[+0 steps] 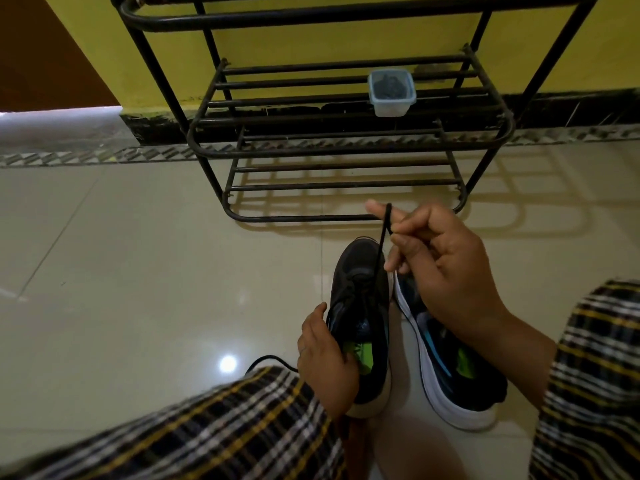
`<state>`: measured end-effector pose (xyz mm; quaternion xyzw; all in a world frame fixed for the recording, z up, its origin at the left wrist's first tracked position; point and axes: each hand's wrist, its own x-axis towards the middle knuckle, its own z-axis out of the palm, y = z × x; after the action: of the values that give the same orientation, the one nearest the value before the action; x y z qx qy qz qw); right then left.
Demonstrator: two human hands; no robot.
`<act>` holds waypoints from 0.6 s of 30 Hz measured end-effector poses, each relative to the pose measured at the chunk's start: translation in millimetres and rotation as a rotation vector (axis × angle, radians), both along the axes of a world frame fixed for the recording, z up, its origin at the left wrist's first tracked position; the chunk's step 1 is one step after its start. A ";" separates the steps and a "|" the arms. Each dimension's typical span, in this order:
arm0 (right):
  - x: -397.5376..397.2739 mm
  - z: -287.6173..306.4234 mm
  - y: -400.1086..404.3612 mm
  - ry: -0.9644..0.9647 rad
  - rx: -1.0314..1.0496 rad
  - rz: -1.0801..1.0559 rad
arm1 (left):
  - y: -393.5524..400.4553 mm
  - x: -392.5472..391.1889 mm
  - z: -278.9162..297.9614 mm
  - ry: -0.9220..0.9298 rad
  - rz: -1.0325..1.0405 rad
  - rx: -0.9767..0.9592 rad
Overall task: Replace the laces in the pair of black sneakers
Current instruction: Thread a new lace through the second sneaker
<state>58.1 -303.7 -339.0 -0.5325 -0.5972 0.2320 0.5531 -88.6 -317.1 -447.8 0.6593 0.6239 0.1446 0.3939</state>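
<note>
Head view: left sneaker [360,306] gripped at collar by left hand [325,362] (on floor tiles [138,254]); black lace [382,237] pinched, pulled taut upward by right hand [446,271]; second sneaker [446,368] beside, partly hidden.

Two sneakers [360,320] lie side by side on floor [138,271] just before shoe rack [332,147]; container [391,93] sits on rack's mid shelf.

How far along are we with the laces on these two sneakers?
Nothing looks finished. In hand: the left hand steadies the left sneaker while the right hand pulls a black lace up from its eyelets. Left: the right sneaker lies beside it, untouched; whether it holds a lace is hidden.
</note>
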 end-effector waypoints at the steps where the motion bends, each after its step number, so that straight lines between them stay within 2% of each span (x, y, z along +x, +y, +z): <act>1: 0.9 2.2 0.0 -0.024 0.035 -0.018 | -0.2 0.1 0.6 0.001 0.001 -0.002; 9: 3.3 8.2 -3.0 -0.176 0.183 -0.075 | -0.2 0.0 2.6 0.000 -0.007 -0.024; 18: 9.6 4.9 1.9 -0.154 0.106 -0.183 | 2.9 -0.7 -2.8 0.049 -0.038 0.000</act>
<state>67.7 -301.9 -334.1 -0.5710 -0.5984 0.1071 0.5517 -89.3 -314.1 -450.6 0.6746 0.6206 0.1208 0.3810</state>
